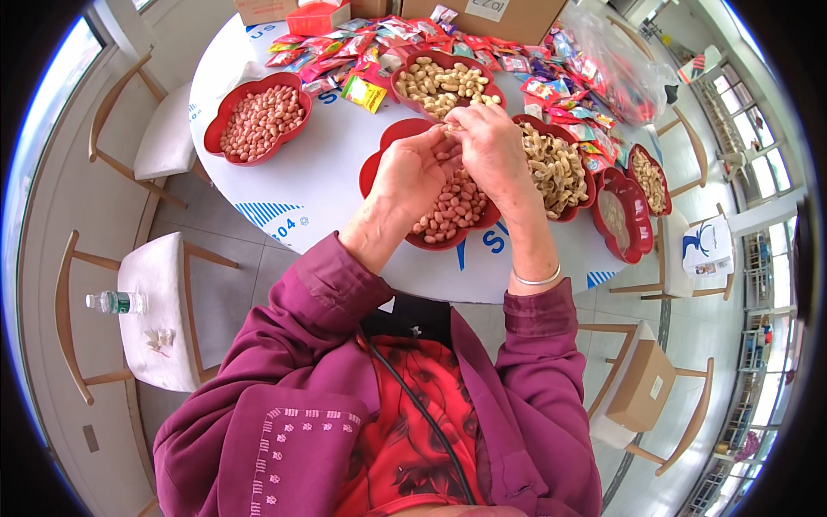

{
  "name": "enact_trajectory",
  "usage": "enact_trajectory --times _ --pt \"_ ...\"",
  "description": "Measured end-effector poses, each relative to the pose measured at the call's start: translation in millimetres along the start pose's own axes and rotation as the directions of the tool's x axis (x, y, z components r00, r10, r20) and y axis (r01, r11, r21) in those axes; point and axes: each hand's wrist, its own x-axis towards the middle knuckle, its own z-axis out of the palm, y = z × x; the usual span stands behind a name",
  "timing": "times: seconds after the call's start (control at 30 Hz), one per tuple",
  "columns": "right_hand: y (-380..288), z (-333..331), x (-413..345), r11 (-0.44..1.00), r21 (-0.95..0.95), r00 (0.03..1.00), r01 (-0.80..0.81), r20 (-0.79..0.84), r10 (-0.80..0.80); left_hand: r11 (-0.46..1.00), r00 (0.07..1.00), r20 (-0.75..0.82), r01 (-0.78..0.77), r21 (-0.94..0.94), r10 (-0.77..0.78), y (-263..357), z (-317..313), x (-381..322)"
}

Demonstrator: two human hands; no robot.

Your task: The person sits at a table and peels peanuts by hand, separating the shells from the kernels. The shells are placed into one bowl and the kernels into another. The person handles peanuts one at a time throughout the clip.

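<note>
My left hand (413, 169) is cupped palm up, with a few reddish peanut kernels in its palm and curled fingers. Fingertips of my right hand (492, 152) meet those of the left around a pale peanut shell (452, 128). Below both hands sits a red scalloped bowl (387, 139) with shelled peanuts (449, 210); my left hand hides part of it. Just beyond my fingers, another red bowl (413, 64) holds unshelled peanuts (439, 81). To the right, empty peanut shells (552, 171) heap up in a red bowl (585, 200), partly behind my right wrist.
More shelled peanuts fill a red bowl (219, 119) at the left. Two smaller red bowls, one shallow (636, 229) and one with peanuts (649, 178), stand at the right. Wrapped snacks (362, 48) and a cardboard box (446, 16) line the back. Chairs (155, 310) surround the round table (323, 174).
</note>
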Motion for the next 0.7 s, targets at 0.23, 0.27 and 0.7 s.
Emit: enact_trajectory --times 0.23,0.27,0.7 --pt "1 -9 4 0.997 -0.072 0.990 -0.004 -0.140 -0.007 0.998 0.999 -0.017 -0.035 0.042 0.036 4 10 -4" --pt "6 -13 4 0.993 -0.116 0.984 -0.025 -0.179 0.004 0.996 0.999 -0.021 -0.046 0.073 0.048 4 11 -5" --pt "46 -53 -12 0.553 -0.571 0.794 -0.607 -0.396 0.462 0.967 0.990 -0.073 -0.101 0.234 0.121 7 13 -11"
